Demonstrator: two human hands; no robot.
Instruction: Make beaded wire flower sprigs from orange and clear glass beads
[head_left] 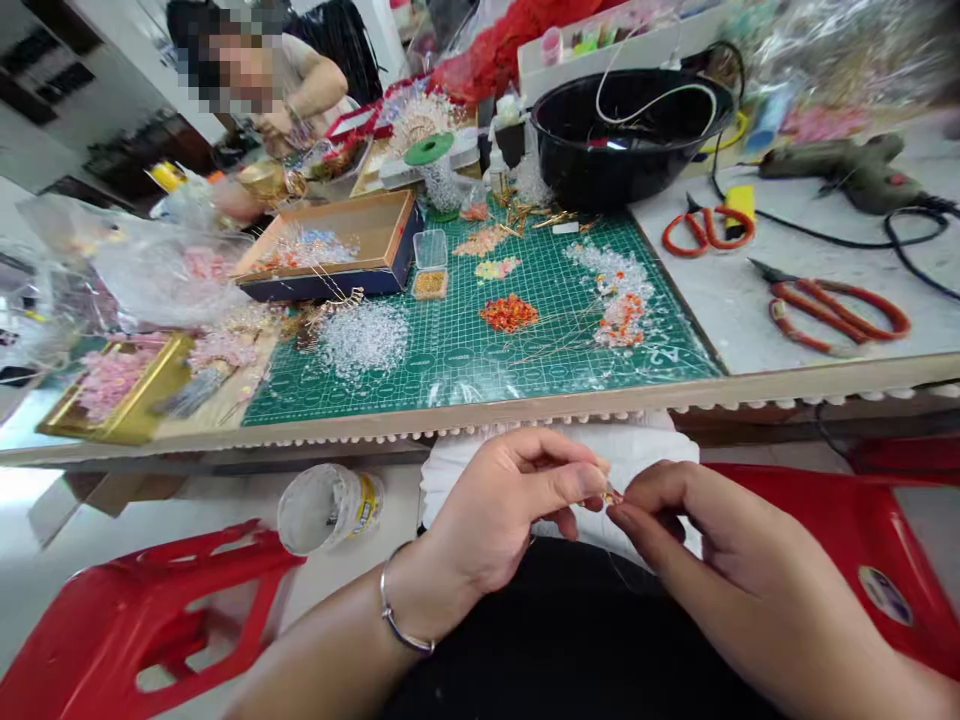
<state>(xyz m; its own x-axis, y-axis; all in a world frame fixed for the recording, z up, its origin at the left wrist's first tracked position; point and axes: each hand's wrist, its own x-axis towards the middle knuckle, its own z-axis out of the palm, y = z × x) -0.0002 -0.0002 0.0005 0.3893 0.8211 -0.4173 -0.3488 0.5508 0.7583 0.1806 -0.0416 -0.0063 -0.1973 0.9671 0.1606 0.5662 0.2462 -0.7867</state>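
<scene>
Left hand (491, 510) and right hand (727, 540) meet above the person's lap, each with thumb and forefinger pinched together on a tiny amber bead piece (613, 496), which sits between the fingertips just in front of the wooden table edge (525, 410). Gripping it from both sides probably keeps so small a thing steady; the fingers cover most of it, so I cannot tell its full form. On the green cutting mat (450, 355), orange chip beads (510, 313) and clear beads (364, 340) lie in separate heaps, presumably so that one colour can be picked without sorting. Clear and orange bead clusters (624, 315) lie towards the mat's right side, likely kept apart from the loose heaps. Orange-handled pliers (847, 315) and smaller orange-handled cutters (705, 232) rest beside the mat, on the right, perhaps to leave it for beads while staying within the right hand's reach.
</scene>
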